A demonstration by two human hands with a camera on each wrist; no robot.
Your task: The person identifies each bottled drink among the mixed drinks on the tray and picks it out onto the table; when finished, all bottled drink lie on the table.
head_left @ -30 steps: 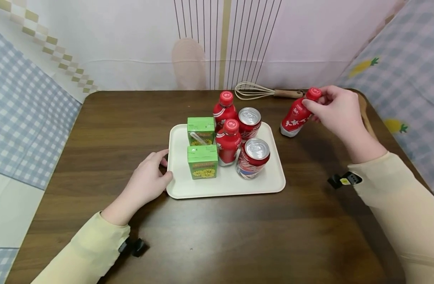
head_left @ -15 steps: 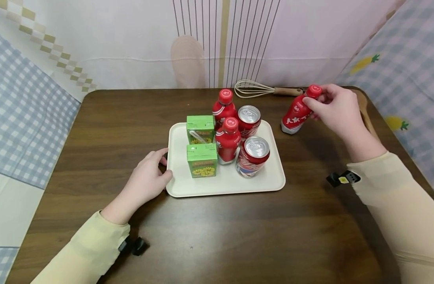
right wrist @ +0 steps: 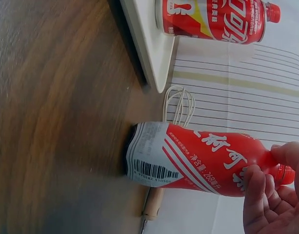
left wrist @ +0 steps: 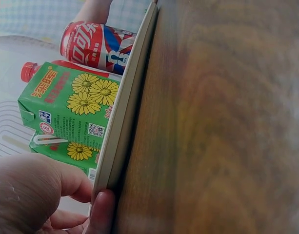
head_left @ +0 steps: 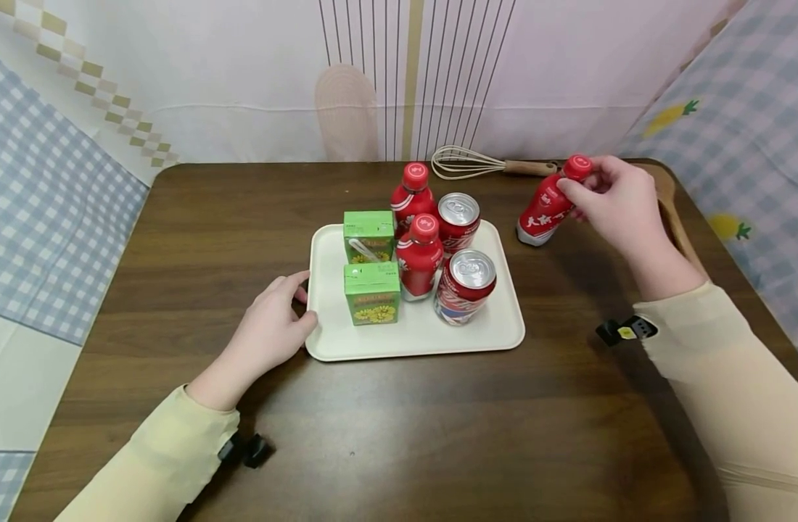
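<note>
At the right, my right hand (head_left: 617, 199) holds a red plastic drink bottle (head_left: 545, 210) just below its cap, pinched between thumb and fingers. The bottle's base is at the table, right of the cream tray (head_left: 412, 348). My left hand (head_left: 271, 326) grips the tray's left rim; in the left wrist view, thumb and a finger (left wrist: 101, 207) lie on either side of it. Standing on the tray are two green juice cartons (head_left: 373, 297), two red bottles (head_left: 420, 264) and two soda cans (head_left: 466, 290). The rear carton is partly hidden.
A whisk (head_left: 484, 165) with a wooden handle lies along the table's back edge. Behind my right hand, a wooden thing (head_left: 673, 217) is mostly hidden. Patterned cloths hang behind and at both sides of the brown table (head_left: 399, 435).
Within the last second, the bottle and my right hand have barely shifted. My left hand stays at the tray's rim, and the things on the tray keep their places.
</note>
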